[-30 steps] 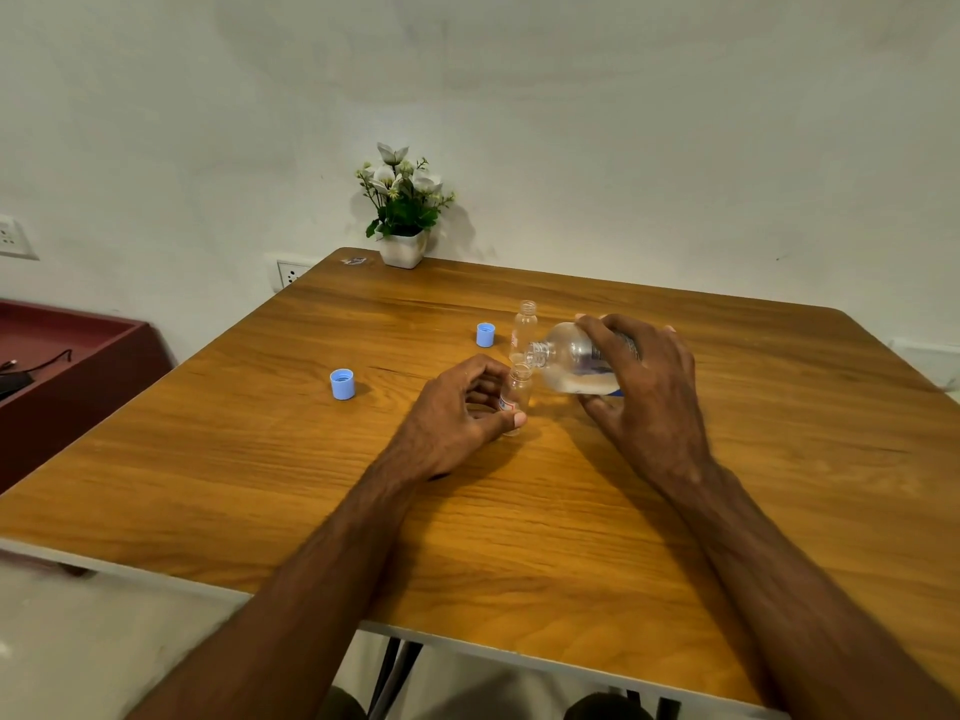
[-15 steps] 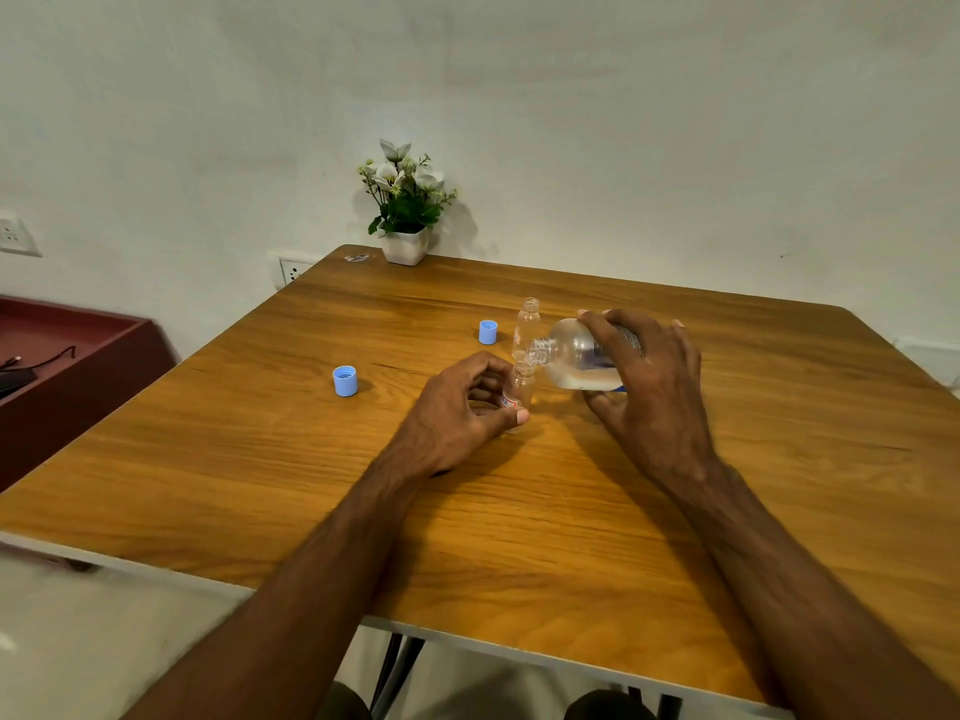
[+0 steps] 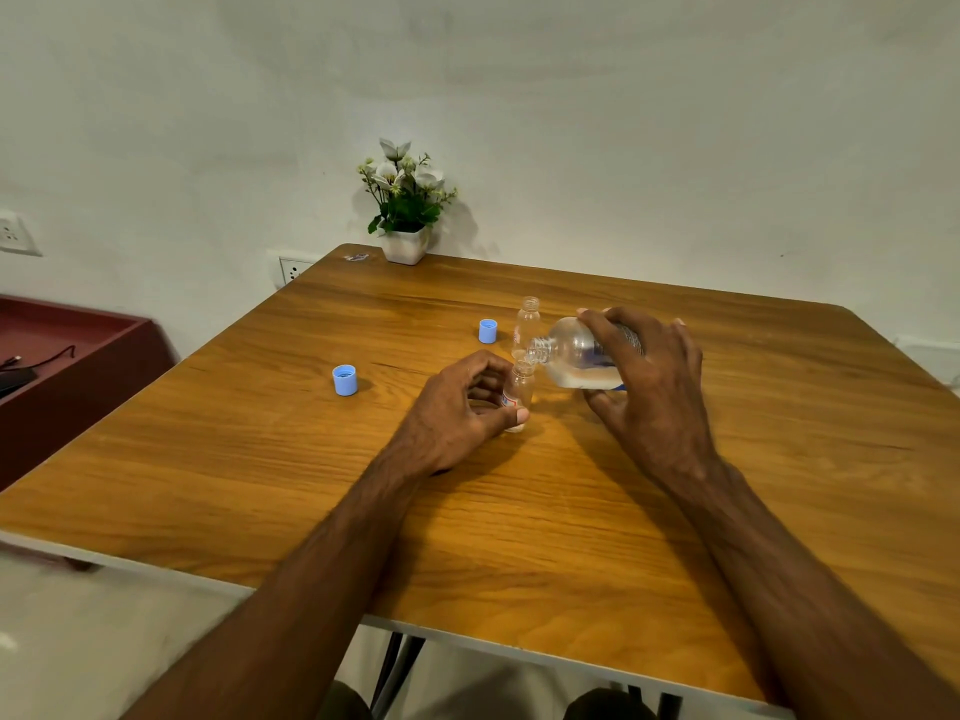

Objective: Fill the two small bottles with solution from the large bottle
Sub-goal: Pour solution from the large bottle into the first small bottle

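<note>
My right hand (image 3: 649, 376) grips the large clear bottle (image 3: 574, 356), tipped on its side with its open mouth just above the near small bottle (image 3: 519, 389). That small bottle stands upright on the wooden table (image 3: 260, 459), and my left hand (image 3: 457, 413) holds it with thumb and fingers curled round its lower part. Clear liquid pools along the lower side of the large bottle. A second small bottle (image 3: 527, 322) stands uncapped just behind, partly hidden by the large bottle's neck.
Two blue caps lie on the table: one (image 3: 345, 379) to the left, another (image 3: 488, 331) beside the far small bottle. A white pot of flowers (image 3: 405, 244) sits at the table's far corner. A dark red cabinet (image 3: 78, 366) stands left of the table.
Both hands and the bottles have barely moved; the large bottle stays tipped over the near small bottle. The view has shifted slightly.
</note>
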